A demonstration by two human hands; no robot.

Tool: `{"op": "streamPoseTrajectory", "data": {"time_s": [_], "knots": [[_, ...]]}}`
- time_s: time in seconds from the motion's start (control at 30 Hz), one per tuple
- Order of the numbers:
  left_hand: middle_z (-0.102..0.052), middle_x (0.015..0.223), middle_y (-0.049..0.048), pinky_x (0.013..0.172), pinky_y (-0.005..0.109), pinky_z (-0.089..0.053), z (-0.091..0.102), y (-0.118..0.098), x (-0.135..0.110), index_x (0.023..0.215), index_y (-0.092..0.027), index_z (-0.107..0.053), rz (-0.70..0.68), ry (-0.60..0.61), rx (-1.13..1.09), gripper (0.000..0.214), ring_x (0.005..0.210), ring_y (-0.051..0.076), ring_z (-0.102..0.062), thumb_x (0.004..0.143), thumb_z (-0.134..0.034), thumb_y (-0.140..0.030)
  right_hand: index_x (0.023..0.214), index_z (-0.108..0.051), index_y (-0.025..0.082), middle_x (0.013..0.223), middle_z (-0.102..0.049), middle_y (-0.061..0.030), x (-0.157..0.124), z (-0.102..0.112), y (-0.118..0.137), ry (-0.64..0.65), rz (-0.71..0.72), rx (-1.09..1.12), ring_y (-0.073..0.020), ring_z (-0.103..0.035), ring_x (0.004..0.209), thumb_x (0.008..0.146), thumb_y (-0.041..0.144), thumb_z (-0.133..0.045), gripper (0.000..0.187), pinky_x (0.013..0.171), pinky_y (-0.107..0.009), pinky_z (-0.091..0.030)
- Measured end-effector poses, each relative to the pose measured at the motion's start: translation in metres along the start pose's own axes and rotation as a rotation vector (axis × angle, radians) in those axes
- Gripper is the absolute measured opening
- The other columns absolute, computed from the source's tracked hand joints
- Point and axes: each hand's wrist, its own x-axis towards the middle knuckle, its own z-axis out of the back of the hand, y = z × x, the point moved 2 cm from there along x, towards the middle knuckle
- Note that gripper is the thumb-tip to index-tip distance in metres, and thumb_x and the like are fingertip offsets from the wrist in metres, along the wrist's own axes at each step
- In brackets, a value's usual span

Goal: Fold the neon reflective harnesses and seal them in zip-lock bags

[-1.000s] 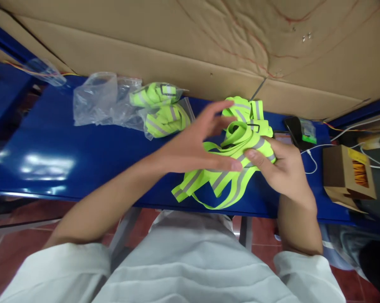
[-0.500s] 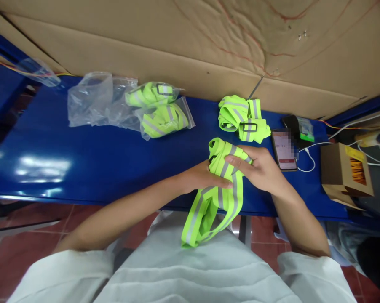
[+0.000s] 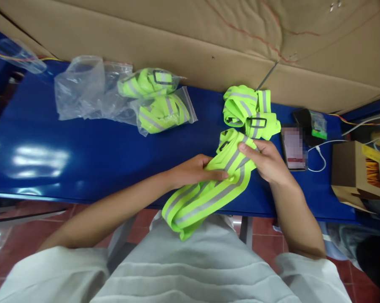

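Bagged straps seem done, rolled straps lie unbagged, and left hand and right hand pinch a looped strap — not yet fully rolled.

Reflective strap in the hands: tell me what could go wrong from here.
Loose loops of the strap hang past the edge of the blue table and might drag or tangle. The buckled bundle beyond it lies close and might snag. The phone lies near the right hand and might get knocked.

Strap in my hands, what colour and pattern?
The strap is neon yellow-green with a grey lengthwise stripe, clearest in the head view.
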Motion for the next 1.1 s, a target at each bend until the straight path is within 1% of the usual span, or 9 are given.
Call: {"op": "streamPoseTrajectory", "data": {"time_s": [0.1, 0.23, 0.47, 0.57, 0.67, 0.77, 0.87, 1.0, 1.1], "knots": [[-0.079, 0.1, 0.0005, 0.074, 0.023, -0.057, 0.01, -0.003, -0.011, 0.112, -0.02, -0.075, -0.059, 0.016, 0.038, 0.043, 0.083, 0.016, -0.073, 0.081, -0.084, -0.049, 0.085, -0.079, 0.022, 0.086, -0.076, -0.0013, -0.002, 0.008, -0.002, -0.07, 0.011, 0.032, -0.0199, -0.071, 0.076, 0.087, 0.055, -0.079, 0.033, 0.074, -0.031, -0.058], [-0.079, 0.088, 0.0007, 0.071, 0.021, -0.054, 0.026, 0.001, -0.03, 0.095, -0.017, -0.076, -0.025, 0.08, 0.237, 0.031, 0.08, 0.016, -0.073, 0.087, -0.079, -0.046, 0.089, -0.08, 0.024, 0.089, -0.077, -0.0026, -0.004, 0.015, -0.001, -0.12, 0.022, 0.076, -0.0234, -0.074, 0.082, 0.084, 0.054, -0.082, 0.031, 0.076, -0.035, -0.061], [-0.077, 0.096, 0.0014, 0.065, 0.021, -0.048, 0.035, 0.014, -0.054, 0.107, -0.017, -0.073, -0.071, -0.082, 0.502, 0.047, 0.084, 0.018, -0.071, 0.098, -0.058, -0.061, 0.094, -0.079, 0.022, 0.093, -0.078, -0.0046, 0.0, 0.023, -0.006, -0.214, 0.095, 0.091, -0.0243, -0.074, 0.087, 0.086, 0.051, -0.081, 0.03, 0.081, -0.04, -0.061], [-0.074, 0.127, 0.0034, 0.088, 0.026, -0.053, 0.029, 0.004, -0.061, 0.14, -0.025, -0.061, -0.156, -0.168, 0.61, 0.054, 0.108, 0.023, -0.071, 0.096, -0.064, -0.056, 0.093, -0.079, 0.022, 0.095, -0.078, -0.0043, 0.0, 0.022, -0.008, -0.203, 0.13, 0.03, -0.0241, -0.073, 0.086, 0.086, 0.053, -0.08, 0.032, 0.08, -0.039, -0.061], [-0.048, 0.162, 0.0061, 0.121, 0.035, -0.039, 0.023, -0.018, -0.062, 0.159, -0.029, -0.042, -0.325, -0.289, 0.595, 0.082, 0.145, 0.029, -0.051, 0.088, -0.077, -0.052, 0.096, -0.08, 0.022, 0.093, -0.077, -0.004, -0.003, 0.019, -0.003, -0.19, 0.186, -0.072, -0.0242, -0.072, 0.084, 0.088, 0.057, -0.077, 0.035, 0.076, -0.037, -0.059], [-0.035, 0.17, 0.0069, 0.13, 0.041, -0.031, 0.018, -0.042, -0.047, 0.16, -0.03, -0.037, -0.484, -0.376, 0.407, 0.102, 0.158, 0.033, -0.032, 0.075, -0.089, -0.049, 0.092, -0.079, 0.022, 0.084, -0.074, -0.003, -0.009, 0.013, 0.008, -0.178, 0.249, -0.222, -0.0225, -0.068, 0.077, 0.089, 0.057, -0.075, 0.036, 0.068, -0.034, -0.055], [-0.052, 0.156, 0.0097, 0.123, 0.044, -0.041, 0.006, -0.055, -0.014, 0.156, -0.027, -0.042, -0.495, -0.259, 0.202, 0.11, 0.152, 0.036, -0.042, 0.062, -0.098, -0.04, 0.087, -0.076, 0.021, 0.076, -0.07, -0.0016, -0.015, 0.005, 0.017, -0.167, 0.325, -0.302, -0.0193, -0.064, 0.069, 0.092, 0.056, -0.072, 0.036, 0.062, -0.031, -0.051], [-0.072, 0.128, 0.0082, 0.11, 0.045, -0.053, -0.011, -0.043, 0.022, 0.135, -0.02, -0.062, -0.326, -0.086, 0.007, 0.08, 0.128, 0.033, -0.065, 0.063, -0.097, -0.028, 0.101, -0.077, 0.022, 0.081, -0.073, -0.0014, -0.019, -0.003, 0.018, -0.193, 0.436, -0.376, -0.0176, -0.065, 0.07, 0.096, 0.049, -0.071, 0.029, 0.066, -0.029, -0.052], [-0.077, 0.109, 0.0062, 0.096, 0.044, -0.06, -0.022, -0.02, 0.028, 0.117, -0.019, -0.071, -0.116, -0.025, -0.136, 0.057, 0.106, 0.029, -0.074, 0.066, -0.095, -0.026, 0.104, -0.078, 0.021, 0.092, -0.077, -0.0052, -0.018, -0.009, 0.015, -0.166, 0.511, -0.481, -0.0208, -0.07, 0.08, 0.096, 0.049, -0.07, 0.031, 0.075, -0.032, -0.056]]}}
